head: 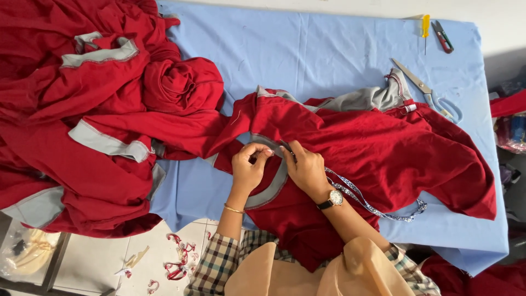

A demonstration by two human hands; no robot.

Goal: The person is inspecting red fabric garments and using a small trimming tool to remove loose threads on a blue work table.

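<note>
Both hands work on the grey collar (272, 186) of a red shirt (378, 153) that lies spread on the bench (329, 49).

The left hand (249, 169) is closed in a pinch on the collar edge, and the right hand (307, 169), half curled, presses the same edge just beside it. The step looks like checking or trimming the collar seam; a next move would need a firm pinch and small finger work. A patterned lanyard (372, 205) trails under the right wrist. Scissors (430, 93) lie well apart; a pile of red garments (82, 109) sits at the left.
</note>
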